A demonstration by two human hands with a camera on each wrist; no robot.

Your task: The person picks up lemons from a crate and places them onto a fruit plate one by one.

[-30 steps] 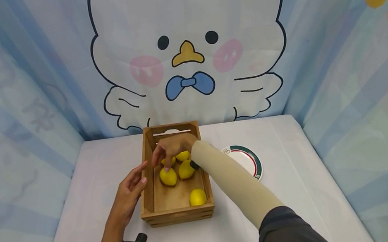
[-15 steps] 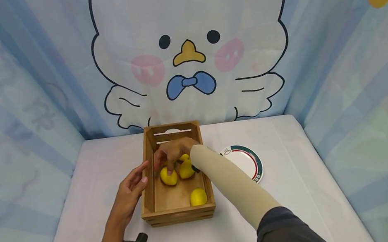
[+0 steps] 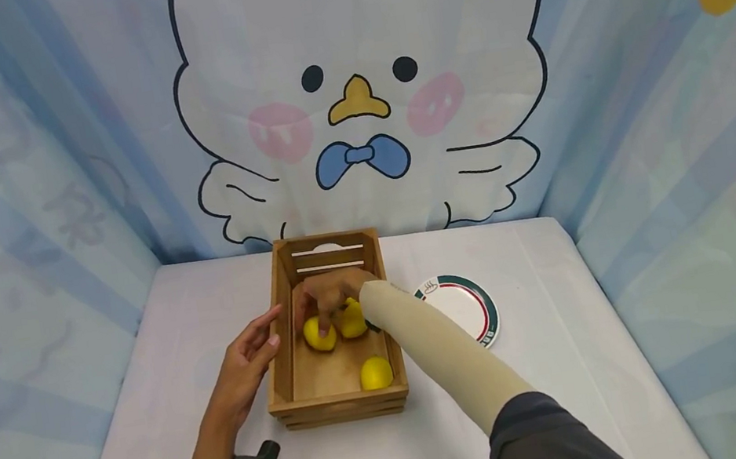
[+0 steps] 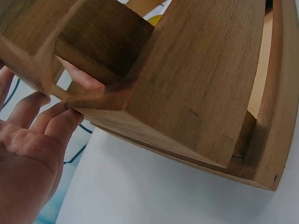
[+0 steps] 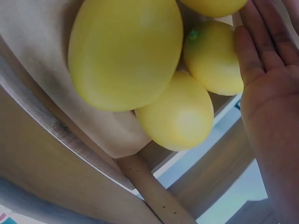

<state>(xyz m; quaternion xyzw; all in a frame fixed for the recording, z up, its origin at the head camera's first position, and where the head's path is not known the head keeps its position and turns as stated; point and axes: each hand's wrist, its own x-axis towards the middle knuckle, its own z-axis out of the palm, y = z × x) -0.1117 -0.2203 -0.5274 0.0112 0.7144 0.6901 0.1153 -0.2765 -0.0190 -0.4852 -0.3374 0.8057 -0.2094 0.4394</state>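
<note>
A slatted wooden crate (image 3: 313, 389) stands on the table with several yellow lemons inside. My right hand (image 3: 334, 290) reaches down into its far half, thumb and fingers about the lemon (image 3: 316, 338) near the left wall. Another lemon (image 3: 353, 320) lies just right of it, and one lemon (image 3: 375, 373) sits apart in the near right corner. In the right wrist view the fingers (image 5: 247, 53) lie along a lemon (image 5: 212, 58) with a green tip. My left hand (image 3: 248, 366) rests its nearly straight fingers on the crate's left wall; in the left wrist view they touch the wood.
A white plate (image 3: 454, 308) with a green and red rim lies right of the crate, partly behind the right sleeve (image 3: 435, 342). The white table (image 3: 538, 363) meets a printed curtain (image 3: 364, 206) at the back, close behind the crate.
My right hand has sunk lower into the crate, its fingers closing in about the left lemon and covering the lemons behind. The left hand and crate stay nearly still.
</note>
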